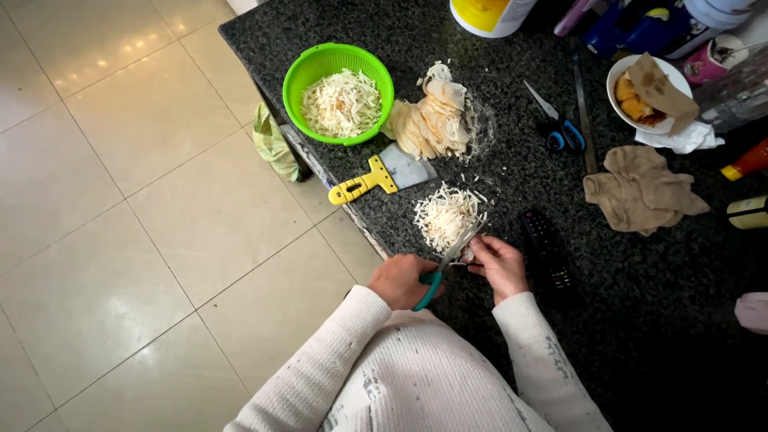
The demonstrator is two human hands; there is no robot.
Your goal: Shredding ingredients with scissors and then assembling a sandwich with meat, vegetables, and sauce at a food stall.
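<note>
the dark speckled surface (640, 320) carries everything here, with pale floor tiles (120, 200) off at nine o'clock. at eleven o'clock from your hands sits the green colander (298, 80), part filled with pale shreds. just beside it at its three o'clock lies the stack of thin pale sheets (432, 120), and below that the yellow-handled scraper (382, 177). a beige cloth (640, 192) and a spare pair of blue-handled scissors (560, 128) lie well apart at two o'clock, and a black remote (546, 252) lies just beside your right hand.

the heap of cut strips (446, 214) lies at twelve o'clock, just above your hands. your left hand (400, 280) is closed around the teal-handled scissors (436, 276), blades pointing up toward the heap. your right hand (500, 264) is pinched shut on a small folded piece (466, 254) held at the blades; it is too small to tell more.

to cut well, i would keep the piece held directly over the heap so strips drop onto it, not off the surface edge at nine o'clock. keep your right fingertips back from the blades as the piece shortens, and feed it in small even steps so the strips match those in the colander. the remote sits near enough to catch stray shreds; mind it.
</note>
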